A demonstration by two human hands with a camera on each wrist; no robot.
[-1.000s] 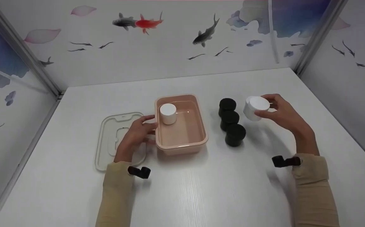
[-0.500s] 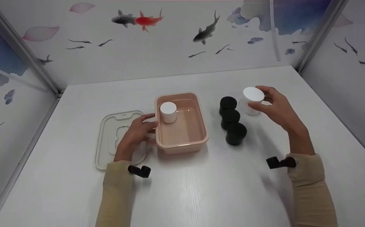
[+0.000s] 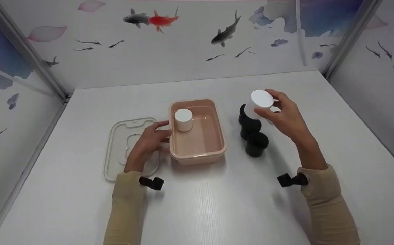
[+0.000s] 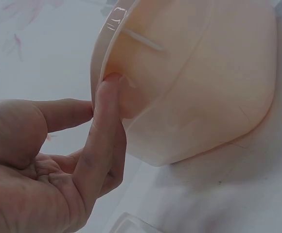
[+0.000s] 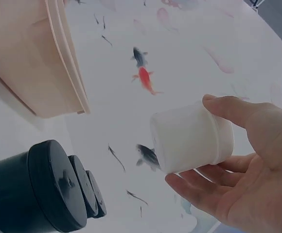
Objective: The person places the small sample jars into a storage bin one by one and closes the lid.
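Observation:
My right hand [image 3: 287, 117] holds a white lidded jar [image 3: 261, 99] between thumb and fingers, raised beside and partly over the black jars. In the right wrist view the held jar [image 5: 189, 138] lies tilted, its lid side toward the palm. At the left, my left hand [image 3: 149, 143] pinches the rim of a pink plastic box [image 3: 198, 157]. The left wrist view has its fingertips right at the rim of the box [image 4: 104, 48]. Inside the box, against its left wall, stands another white jar [image 3: 183, 119].
Three black lidded jars [image 3: 257, 144] stand in a row right of the box. A translucent box lid [image 3: 110, 153] lies flat under my left forearm. Behind my right hand a pale round thing [image 3: 270, 121] is mostly hidden. Printed walls [image 3: 183, 61] border the white table [image 3: 200, 211].
My right hand has carried the white jar left and up, from right of the black jars to over the rear ones. The left hand keeps its place at the box rim.

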